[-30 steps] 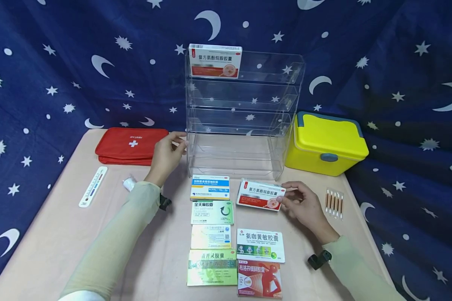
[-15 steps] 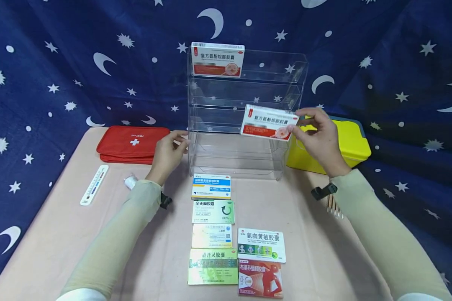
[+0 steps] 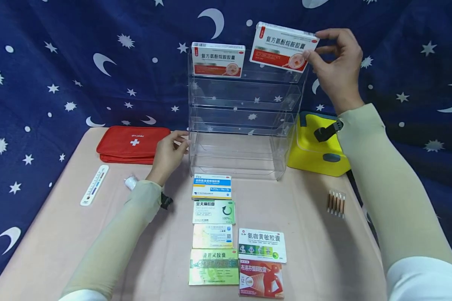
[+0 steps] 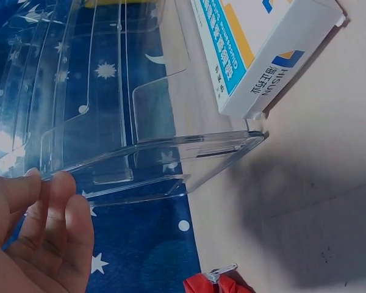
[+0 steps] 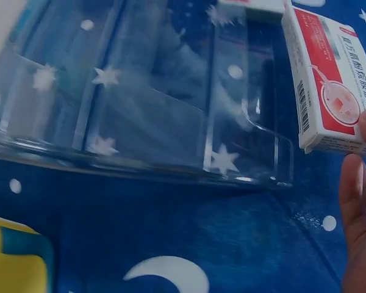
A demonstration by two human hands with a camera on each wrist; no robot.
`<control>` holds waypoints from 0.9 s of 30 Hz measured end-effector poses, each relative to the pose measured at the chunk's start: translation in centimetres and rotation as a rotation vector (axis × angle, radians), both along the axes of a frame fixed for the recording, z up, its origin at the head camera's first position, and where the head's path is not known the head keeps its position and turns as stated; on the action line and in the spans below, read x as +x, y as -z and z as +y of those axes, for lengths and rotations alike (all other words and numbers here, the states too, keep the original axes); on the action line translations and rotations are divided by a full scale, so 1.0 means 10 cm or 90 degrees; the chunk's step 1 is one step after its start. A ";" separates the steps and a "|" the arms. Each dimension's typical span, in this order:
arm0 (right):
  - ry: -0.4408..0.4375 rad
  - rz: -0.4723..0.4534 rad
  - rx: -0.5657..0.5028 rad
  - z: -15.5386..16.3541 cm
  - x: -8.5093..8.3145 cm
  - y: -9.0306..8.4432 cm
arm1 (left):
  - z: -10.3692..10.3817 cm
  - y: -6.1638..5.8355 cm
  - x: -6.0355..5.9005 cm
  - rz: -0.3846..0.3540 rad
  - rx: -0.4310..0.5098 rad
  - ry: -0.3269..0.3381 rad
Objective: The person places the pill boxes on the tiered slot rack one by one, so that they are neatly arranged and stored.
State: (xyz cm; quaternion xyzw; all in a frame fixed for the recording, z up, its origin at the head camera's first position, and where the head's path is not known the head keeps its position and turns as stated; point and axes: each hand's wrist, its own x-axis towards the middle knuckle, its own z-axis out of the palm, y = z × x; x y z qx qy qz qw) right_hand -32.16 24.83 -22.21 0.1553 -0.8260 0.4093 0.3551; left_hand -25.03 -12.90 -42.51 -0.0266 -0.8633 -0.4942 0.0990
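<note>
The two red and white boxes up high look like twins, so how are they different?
The box in the right hand is up in the air, pinched at its end by the right hand; the box on the shelf stands in the clear rack's top row, untouched. The held box tilts and sits higher; the shelf box stands straight. Both carry the same red and white print.

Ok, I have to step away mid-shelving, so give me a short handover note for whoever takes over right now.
Right hand pinches a red-and-white medicine box, held up at the top tier of the clear rack, not yet set in.
Left hand rests against the rack's lower left edge.
Done: one matching box stands on the left of the top tier.
Left: the held box, plus six boxes on the table in front of the rack, starting with the blue-and-white box. The lower tiers look empty.
</note>
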 end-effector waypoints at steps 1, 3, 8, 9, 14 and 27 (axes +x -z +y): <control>0.011 0.000 0.004 0.01 -0.06 -0.03 | 0.00 0.00 0.00 0.000 -0.001 0.000; 0.031 -0.002 0.013 0.05 -0.18 -0.07 | 0.00 -0.01 0.00 -0.001 -0.002 -0.001; 0.047 -0.012 0.035 0.10 -0.38 -0.09 | -0.01 0.00 0.00 0.001 -0.006 0.000; 0.047 -0.016 0.035 0.10 -0.41 -0.09 | -0.01 0.00 0.00 0.001 -0.007 0.000; 0.049 -0.034 0.025 0.09 -0.46 -0.07 | -0.01 0.01 0.01 0.001 -0.007 0.001; 0.066 -0.091 0.045 0.08 -0.50 0.02 | -0.01 0.01 0.00 0.003 -0.004 0.002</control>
